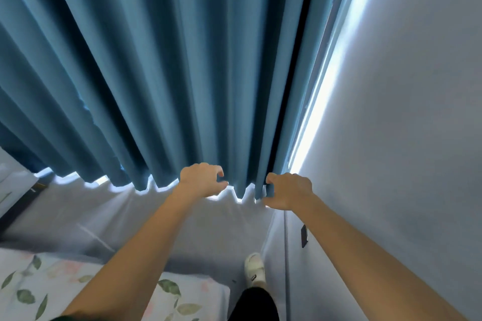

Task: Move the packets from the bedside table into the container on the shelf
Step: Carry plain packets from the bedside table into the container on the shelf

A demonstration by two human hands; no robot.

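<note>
The right hand (289, 191) has thumb and fingers curled round the last fold of the blue curtain (161, 65), pinching its hem close to the right-hand wall (407, 112). The left hand (202, 180), just to its left, has its fingers loosely curled in front of the next folds; whether they actually grip cloth cannot be told. Bright daylight shows down the curtain's right edge and under its hem. Nearer, a leaf-patterned bed (34, 292) lies at lower left, and a foot in a white slipper (254, 270) stands on the floor. No packets, bedside table or shelf container are in view. Judged from this, the curtain is best drawn steadily sideways, not tugged downward.
</note>
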